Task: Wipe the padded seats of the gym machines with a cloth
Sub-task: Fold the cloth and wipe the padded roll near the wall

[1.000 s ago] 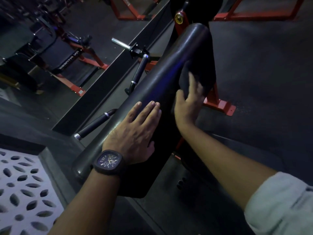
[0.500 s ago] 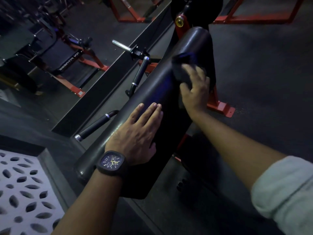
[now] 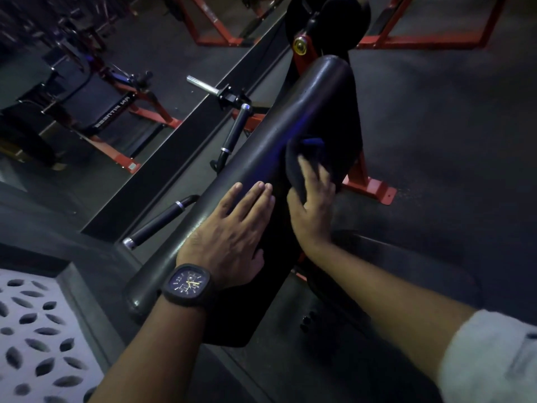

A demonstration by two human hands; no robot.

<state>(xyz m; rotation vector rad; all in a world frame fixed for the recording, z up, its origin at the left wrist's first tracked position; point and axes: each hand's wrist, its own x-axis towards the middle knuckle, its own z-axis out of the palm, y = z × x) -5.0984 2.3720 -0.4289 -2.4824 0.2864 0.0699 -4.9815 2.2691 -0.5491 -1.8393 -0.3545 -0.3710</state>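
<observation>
Right, status: the left hand lies flat on top of the padded seat, toward its near end, fingers straight and together, holding nothing. It reads as a brace that steadies the pad and the person's lean while the other hand works. The right hand has the cloth bunched under its fingers with the thumb hooked round the cloth's near edge, and presses it onto the seat's right flank, roughly mid-length, just beyond the left hand. The cloth is dark, close in tone to the vinyl, so its full outline is hard to read. The fingers are blurred, so I judge a wipe stroke is under way. The seat is a long, rounded black pad sloping up to its far end, carried on a red frame. The slope probably explains the split of one hand anchoring and one wiping. I can't tell wiped from unwiped in this light. Black handles stick out past the seat's left edge, clear of both hands. Risk: the cloth slides off the curved flank if pressure drops. Another machine sits well apart, upper left.
</observation>
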